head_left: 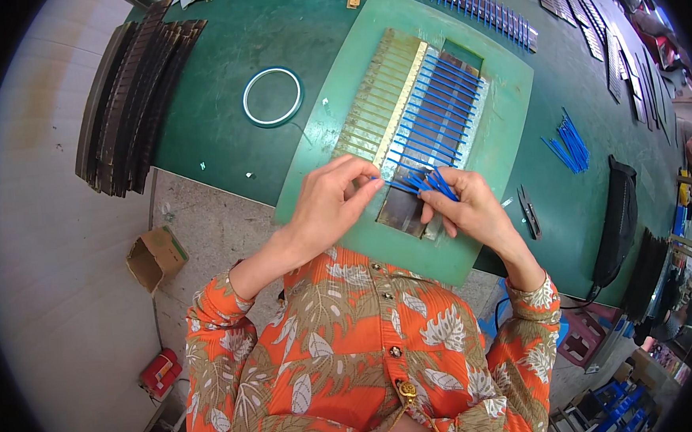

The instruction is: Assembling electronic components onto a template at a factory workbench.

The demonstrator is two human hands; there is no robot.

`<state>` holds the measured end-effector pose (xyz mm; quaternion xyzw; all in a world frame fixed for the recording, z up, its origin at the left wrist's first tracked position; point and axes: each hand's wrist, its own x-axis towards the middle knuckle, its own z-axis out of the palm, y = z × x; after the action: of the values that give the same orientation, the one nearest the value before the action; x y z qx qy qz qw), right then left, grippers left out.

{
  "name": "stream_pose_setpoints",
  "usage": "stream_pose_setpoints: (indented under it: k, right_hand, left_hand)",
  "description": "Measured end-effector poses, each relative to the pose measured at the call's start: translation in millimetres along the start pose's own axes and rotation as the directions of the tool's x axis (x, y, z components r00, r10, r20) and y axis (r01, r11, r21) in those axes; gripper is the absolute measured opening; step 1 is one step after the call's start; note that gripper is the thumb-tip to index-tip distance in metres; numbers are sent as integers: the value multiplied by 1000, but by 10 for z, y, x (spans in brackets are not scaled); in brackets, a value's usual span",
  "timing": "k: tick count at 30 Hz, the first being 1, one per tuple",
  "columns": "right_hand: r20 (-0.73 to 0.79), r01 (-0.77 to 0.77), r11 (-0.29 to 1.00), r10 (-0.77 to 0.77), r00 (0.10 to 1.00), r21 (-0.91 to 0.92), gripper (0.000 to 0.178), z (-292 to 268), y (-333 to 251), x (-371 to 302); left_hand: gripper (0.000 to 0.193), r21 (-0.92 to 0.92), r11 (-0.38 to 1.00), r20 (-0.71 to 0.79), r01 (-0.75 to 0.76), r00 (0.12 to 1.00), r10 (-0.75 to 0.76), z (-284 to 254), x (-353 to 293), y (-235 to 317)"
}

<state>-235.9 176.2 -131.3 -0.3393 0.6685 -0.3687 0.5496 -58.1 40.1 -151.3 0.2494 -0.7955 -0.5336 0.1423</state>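
Left hand point(335, 199): grip pinching one end of a single blue rod point(398, 186). Right hand point(472, 204): grip clasping a blue rod bunch point(437, 184). Both are above the dark strip point(400, 211) on the green board point(504, 87).

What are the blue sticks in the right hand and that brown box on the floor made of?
The blue sticks look like smooth plastic, or perhaps coated wire: they're thin, straight and evenly coloured. The brown box is probably cardboard with a dull finish, judging by its plain tan sides.
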Motion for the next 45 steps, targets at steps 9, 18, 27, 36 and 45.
stream_pose_setpoints:
  k: [9, 18, 27, 36, 45]
  right_hand:
    - [-73, -55, 994, 48, 996, -93, 11, -111, 84, 47]
    - [-79, -107, 992, 101, 992, -72, 12, -142, -15, 25]
    - [-100, -39, 999, 40, 994, 12, 13, -134, -44, -269]
    - [82, -139, 990, 135, 987, 38, 13, -24, -122, -202]
    - [-37, -50, 996, 48, 998, -75, 15, -39, 79, 4]
  left_hand:
    - [10, 227, 950, -93, -214, 966, 240, 43, -30, -66]
    - [34, 552, 746, 111, -374, 919, 378, 94, -18, -103]
    - [23, 67, 983, 118, -169, 980, 161, 82, -17, 111]
    - [13, -339, 799, 345, 496, 856, -385, -117, -96, 150]
    - [9, 227, 957, -77, -179, 977, 201, -17, -143, -30]
